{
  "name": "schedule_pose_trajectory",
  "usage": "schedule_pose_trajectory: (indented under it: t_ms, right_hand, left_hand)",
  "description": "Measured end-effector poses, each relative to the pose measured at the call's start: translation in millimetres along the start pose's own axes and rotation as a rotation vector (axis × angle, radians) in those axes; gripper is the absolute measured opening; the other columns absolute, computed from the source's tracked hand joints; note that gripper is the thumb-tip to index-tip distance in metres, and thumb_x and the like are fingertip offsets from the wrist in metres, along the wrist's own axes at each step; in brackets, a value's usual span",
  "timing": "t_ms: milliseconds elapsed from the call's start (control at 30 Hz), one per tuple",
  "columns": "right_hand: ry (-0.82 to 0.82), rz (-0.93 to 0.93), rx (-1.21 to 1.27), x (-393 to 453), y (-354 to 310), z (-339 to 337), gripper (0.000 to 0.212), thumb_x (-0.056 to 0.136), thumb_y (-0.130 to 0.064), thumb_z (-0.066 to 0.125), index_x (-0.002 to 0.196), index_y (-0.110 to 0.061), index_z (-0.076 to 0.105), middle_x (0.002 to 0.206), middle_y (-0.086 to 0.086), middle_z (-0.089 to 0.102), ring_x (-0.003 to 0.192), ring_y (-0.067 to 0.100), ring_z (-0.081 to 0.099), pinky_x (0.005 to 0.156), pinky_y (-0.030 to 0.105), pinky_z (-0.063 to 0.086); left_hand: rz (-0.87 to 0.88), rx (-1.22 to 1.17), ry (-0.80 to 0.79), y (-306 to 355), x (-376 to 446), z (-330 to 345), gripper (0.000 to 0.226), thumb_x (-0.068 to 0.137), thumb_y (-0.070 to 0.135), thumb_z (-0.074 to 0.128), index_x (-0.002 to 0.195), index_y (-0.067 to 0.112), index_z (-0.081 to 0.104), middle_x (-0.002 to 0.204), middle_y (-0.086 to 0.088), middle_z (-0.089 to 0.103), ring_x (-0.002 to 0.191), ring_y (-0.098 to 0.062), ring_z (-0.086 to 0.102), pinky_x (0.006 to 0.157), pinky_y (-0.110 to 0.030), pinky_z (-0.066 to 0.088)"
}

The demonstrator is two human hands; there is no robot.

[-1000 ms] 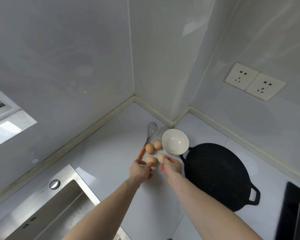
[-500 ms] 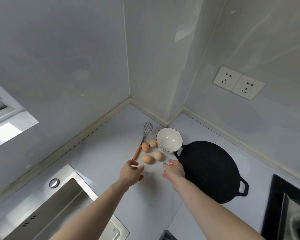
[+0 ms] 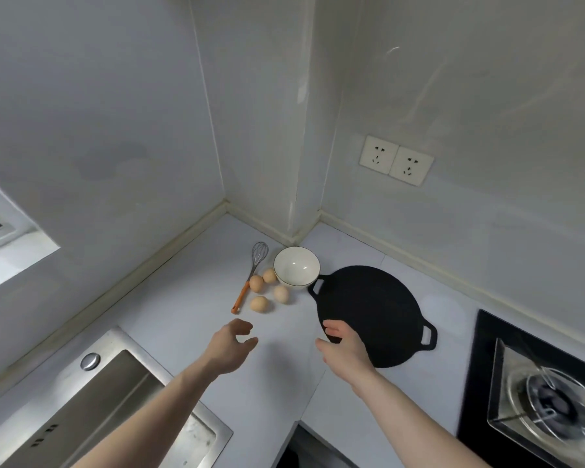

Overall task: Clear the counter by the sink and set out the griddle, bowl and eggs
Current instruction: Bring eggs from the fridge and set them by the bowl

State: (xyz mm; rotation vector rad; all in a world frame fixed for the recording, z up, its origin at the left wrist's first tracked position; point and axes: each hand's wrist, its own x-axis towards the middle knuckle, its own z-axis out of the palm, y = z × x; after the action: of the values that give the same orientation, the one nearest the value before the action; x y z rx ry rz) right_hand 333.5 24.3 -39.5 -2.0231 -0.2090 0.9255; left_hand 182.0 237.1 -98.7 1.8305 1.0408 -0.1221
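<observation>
Left hand [image 3: 228, 349] grip loosely open, empty, above surface [image 3: 183, 309]. Right hand [image 3: 347, 349] open, empty, over griddle [image 3: 375, 312] edge. Both pulled back from four eggs [image 3: 259, 304] beside bowl [image 3: 296, 267].

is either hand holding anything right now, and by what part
Nothing is held. The left hand and right hand hover empty with loosely curled fingers, short of the eggs on the counter.

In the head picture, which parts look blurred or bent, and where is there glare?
Head view: the gas burner at lower right is smeared by motion blur; the wall corner lines bow from wide-angle distortion; a small glare spot sits inside the white bowl; both hands, left hand and right hand, look slightly soft.
</observation>
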Motion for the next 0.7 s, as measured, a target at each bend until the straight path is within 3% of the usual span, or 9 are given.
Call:
schedule_pose_trajectory:
  t_ms: [100,233,367,500,600,700]
  right_hand:
    - [0.01,-0.05,0.015,-30,10,-20,0.048,0.092,-0.022,0.064,0.138,-0.033,0.053,0.133,-0.014,0.053,0.113,0.013,0.061,0.078,0.021,0.052]
    - [0.034,-0.098,0.002,-67,27,-43,0.049,0.094,-0.019,0.062,0.141,-0.03,0.052,0.137,-0.012,0.052,0.104,0.002,0.058,0.079,0.019,0.049]
    - [0.07,-0.113,-0.009,-117,54,-70,0.046,0.095,-0.021,0.06,0.139,-0.032,0.05,0.136,-0.014,0.052,0.105,0.004,0.062,0.068,0.015,0.048]
    - [0.137,-0.131,-0.013,-175,87,-104,0.046,0.094,-0.023,0.062,0.138,-0.033,0.053,0.133,-0.015,0.053,0.108,0.004,0.06,0.079,0.023,0.054]
    - [0.194,-0.156,-0.009,-219,109,-133,0.043,0.094,-0.023,0.064,0.134,-0.034,0.055,0.132,-0.015,0.055,0.111,0.004,0.06,0.073,0.016,0.05]
    - [0.276,-0.177,0.012,-273,136,-166,0.041,0.094,-0.023,0.067,0.131,-0.038,0.056,0.13,-0.018,0.057,0.112,0.003,0.06,0.076,0.015,0.048]
  left_hand:
    - [0.011,0.037,0.002,12,-15,9,0.04,0.095,0.029,0.069,0.132,0.018,0.059,0.136,0.003,0.061,0.11,-0.027,0.068,0.083,-0.028,0.053]
    - [0.062,0.135,-0.009,28,-42,22,0.043,0.096,0.031,0.067,0.136,0.017,0.057,0.141,0.003,0.058,0.113,-0.026,0.066,0.093,-0.033,0.054]
    - [0.198,0.26,-0.04,53,-89,46,0.044,0.097,0.028,0.065,0.139,0.017,0.056,0.145,0.003,0.056,0.116,-0.02,0.064,0.093,-0.026,0.05]
    - [0.341,0.305,-0.099,85,-150,84,0.039,0.098,0.028,0.061,0.136,0.024,0.056,0.141,0.007,0.056,0.11,-0.012,0.066,0.083,-0.026,0.055]
    - [0.444,0.327,-0.162,105,-193,120,0.036,0.096,0.031,0.062,0.132,0.03,0.059,0.133,0.008,0.058,0.111,-0.009,0.063,0.082,-0.024,0.055]
    - [0.546,0.339,-0.226,125,-236,161,0.034,0.095,0.033,0.063,0.129,0.033,0.06,0.127,0.012,0.058,0.112,-0.004,0.06,0.078,-0.02,0.052]
